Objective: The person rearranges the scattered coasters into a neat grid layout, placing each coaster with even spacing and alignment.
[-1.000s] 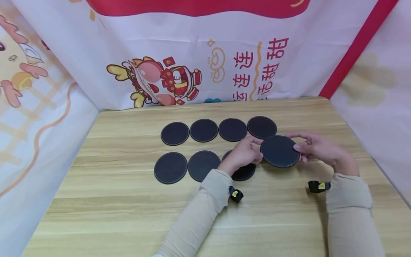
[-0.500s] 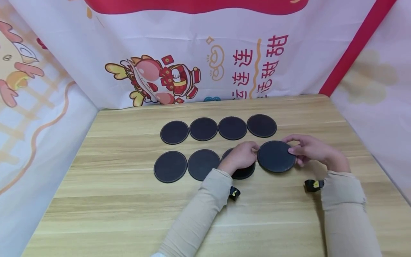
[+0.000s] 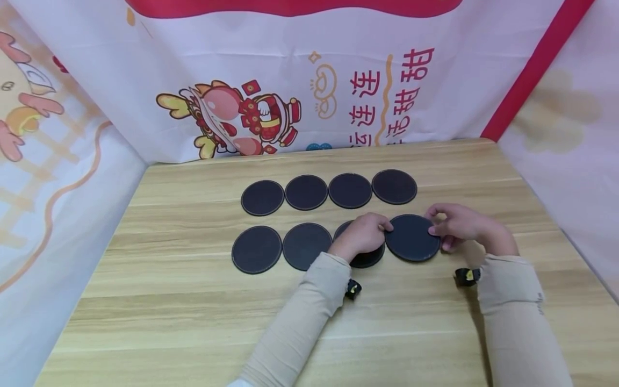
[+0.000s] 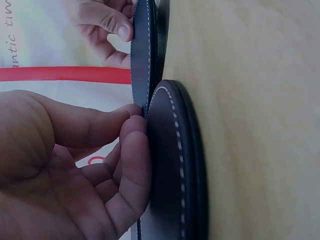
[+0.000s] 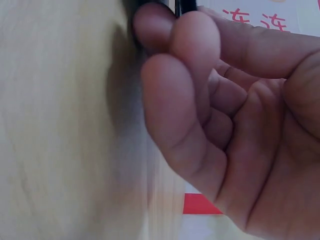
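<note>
Dark round coasters with pale stitched rims lie in two rows on the wooden table. At the right end of the near row, one round coaster (image 3: pixel 412 238) is held at its right edge by my right hand (image 3: pixel 459 226), thumb on top and fingers below. My left hand (image 3: pixel 365 235) reaches across a neighbouring coaster (image 3: pixel 367 259) and pinches the left edge of that same coaster between thumb and forefinger. In the left wrist view, the held coaster (image 4: pixel 141 50) is slightly tilted beside the lying coaster (image 4: pixel 167 150). The right wrist view hides most of it behind the fingers (image 5: pixel 172 105).
The far row of coasters (image 3: pixel 306 192) lies edge to edge behind the hands. Two more coasters (image 3: pixel 257 250) lie at the left of the near row. A printed cloth (image 3: pixel 271 54) hangs behind the wooden table (image 3: pixel 193 322) and along its sides.
My right hand has moved left and down with the coaster, bringing it lower, next to the near row. My left thumb came off its edge and is now back on it.
</note>
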`<state>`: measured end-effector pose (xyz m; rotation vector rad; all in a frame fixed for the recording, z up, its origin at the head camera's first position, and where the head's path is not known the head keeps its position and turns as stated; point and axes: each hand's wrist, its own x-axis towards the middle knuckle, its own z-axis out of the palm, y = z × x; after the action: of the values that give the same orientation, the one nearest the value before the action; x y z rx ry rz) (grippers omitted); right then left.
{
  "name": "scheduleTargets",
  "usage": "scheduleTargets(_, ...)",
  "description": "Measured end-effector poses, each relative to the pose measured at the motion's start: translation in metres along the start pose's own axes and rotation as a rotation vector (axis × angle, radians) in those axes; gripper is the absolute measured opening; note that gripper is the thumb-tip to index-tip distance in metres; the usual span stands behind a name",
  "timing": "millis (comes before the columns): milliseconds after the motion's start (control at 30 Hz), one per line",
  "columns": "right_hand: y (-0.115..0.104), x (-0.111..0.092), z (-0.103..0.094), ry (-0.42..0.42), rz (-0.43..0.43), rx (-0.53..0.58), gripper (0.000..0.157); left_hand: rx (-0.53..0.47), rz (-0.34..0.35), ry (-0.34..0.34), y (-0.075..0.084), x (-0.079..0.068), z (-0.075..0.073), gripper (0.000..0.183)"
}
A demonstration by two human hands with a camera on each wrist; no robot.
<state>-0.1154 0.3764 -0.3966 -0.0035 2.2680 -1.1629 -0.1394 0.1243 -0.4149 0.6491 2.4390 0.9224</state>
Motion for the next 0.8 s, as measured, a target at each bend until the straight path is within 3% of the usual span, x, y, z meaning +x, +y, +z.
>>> scheduleTargets(467,-0.0034,-0.0007,0.0017,0.050,-0.023,-0.152,0.011,0.009,-0.008,-0.011,0.0039,-0.0022,-0.0009,0.038)
scheduleTargets(800,-0.0023,-0.0017,0.0000,0.044,-0.048,-0.151,0.009,0.021,-0.021,-0.015,0.0052,-0.0036,-0.0015,0.038)
